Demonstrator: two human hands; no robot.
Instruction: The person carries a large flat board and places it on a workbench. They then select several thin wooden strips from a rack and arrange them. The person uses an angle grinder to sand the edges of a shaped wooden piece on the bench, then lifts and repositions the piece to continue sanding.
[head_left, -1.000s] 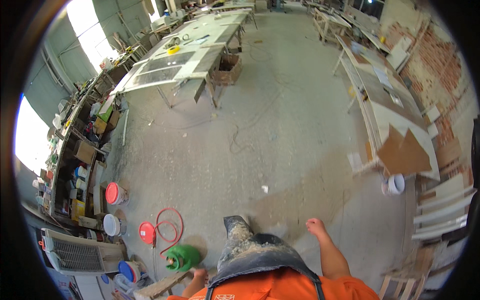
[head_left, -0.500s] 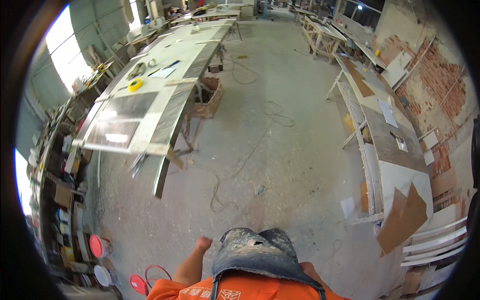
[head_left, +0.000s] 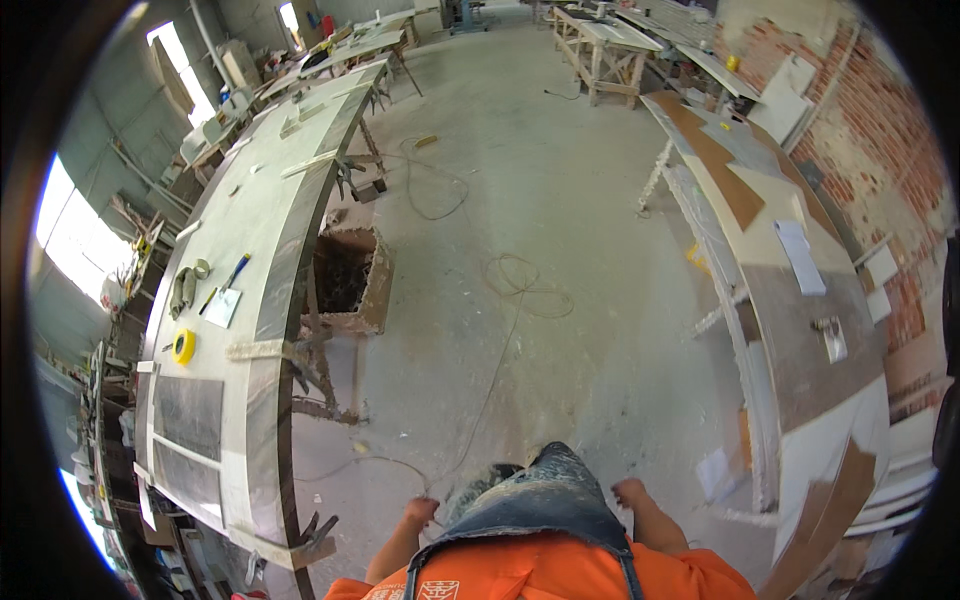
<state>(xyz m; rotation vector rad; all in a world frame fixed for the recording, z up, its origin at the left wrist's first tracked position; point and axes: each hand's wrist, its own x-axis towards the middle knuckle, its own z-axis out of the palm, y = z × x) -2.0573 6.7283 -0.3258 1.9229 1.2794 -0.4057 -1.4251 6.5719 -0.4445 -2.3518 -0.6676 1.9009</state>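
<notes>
My left hand (head_left: 421, 511) hangs beside my dark, dust-stained apron (head_left: 530, 510), its fingers curled in and nothing visible in it. A cord on the floor passes behind it in the picture. On the other side of the apron is my right hand (head_left: 628, 491), also curled closed with no object showing. Neither hand touches a table. The nearest furniture to the left hand is the long left worktable (head_left: 262, 190), which carries a yellow tape roll (head_left: 183, 347), a white sheet (head_left: 221, 308) and dark glossy panels (head_left: 190, 412).
A long bench (head_left: 815, 375) with brown boards and papers stands on the right. A rough wooden crate (head_left: 378, 290) sits beside the left table. Thin cord (head_left: 520, 290) loops across the dusty floor ahead. Clamps (head_left: 318, 530) jut from the left table's near corner.
I have moved forward, and the left table is now alongside me. My right hand, mostly hidden before, has come into view. The buckets at lower left have left the picture.
</notes>
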